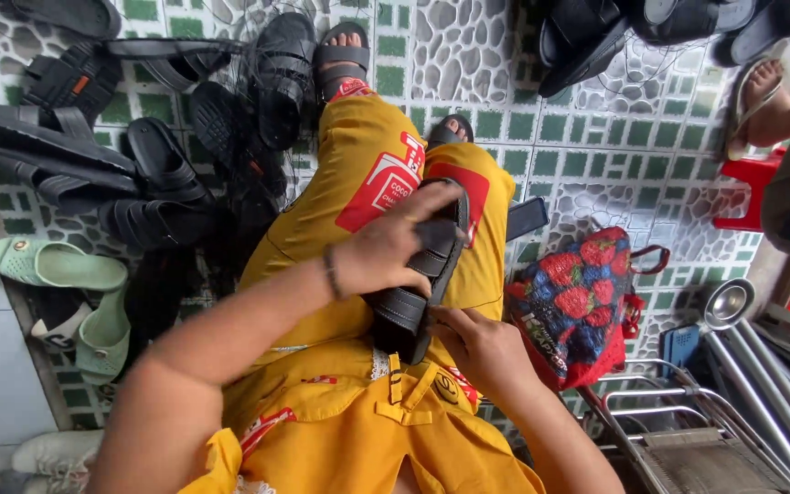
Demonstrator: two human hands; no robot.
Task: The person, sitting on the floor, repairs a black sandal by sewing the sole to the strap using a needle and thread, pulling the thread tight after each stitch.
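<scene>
From up here I look straight down onto a lap in yellow trousers [358, 183], and a black sandal [422, 274] lies across it, resting on the right thigh with its straps facing up. My left hand [386, 247] is laid over the sandal's upper straps, fingers curled around them and gripping; a thin bracelet [330, 272] sits on that wrist. My right hand [482, 348] comes in from below and presses against the sandal's near end — I cannot tell whether its fingers close around the sole or only push on it. To the left, a heap of black sandals [139, 165] covers the green-and-white tiled floor [596, 137], with a pair of pale green slippers [66, 274] just beside them. To the right of the knee stands a strawberry-print bag [578, 302], and beyond it another person's foot [761, 87] rests near a red stool [752, 183].
</scene>
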